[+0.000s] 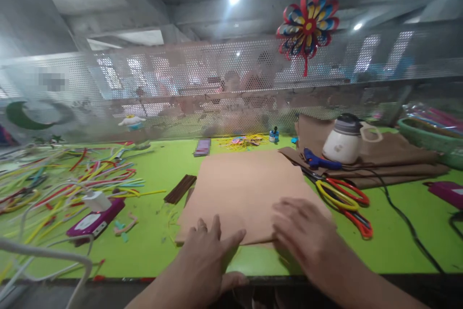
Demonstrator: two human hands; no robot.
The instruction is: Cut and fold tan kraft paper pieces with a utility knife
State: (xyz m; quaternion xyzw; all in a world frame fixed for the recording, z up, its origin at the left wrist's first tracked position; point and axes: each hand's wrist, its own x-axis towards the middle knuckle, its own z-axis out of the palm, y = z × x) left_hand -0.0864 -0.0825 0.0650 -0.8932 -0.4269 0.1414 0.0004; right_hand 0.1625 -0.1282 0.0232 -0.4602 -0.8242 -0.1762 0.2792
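Note:
A large tan sheet of paper [246,183], perhaps several layers thick, lies flat on the green table in front of me. My left hand [210,246] rests at its near edge, palm down, fingers spread and thumb pointing right, gripping nothing. On the near right part of the sheet lies my right hand [304,227], slightly blurred, its fingers stretched out flat and close together. Its thumb is hidden. Just left of the sheet is a bundle of dark brown strips [181,189]. Scissors with yellow handles [337,195] and others with red-orange handles [356,220] lie to its right.
A blue glue gun [321,160] and a white jug [343,140] stand by folded brown paper [405,154]. Colourful strips [90,179] and a purple power strip [97,217] cover the left. A perforated screen [217,87] borders the back; a green basket [427,138] sits right.

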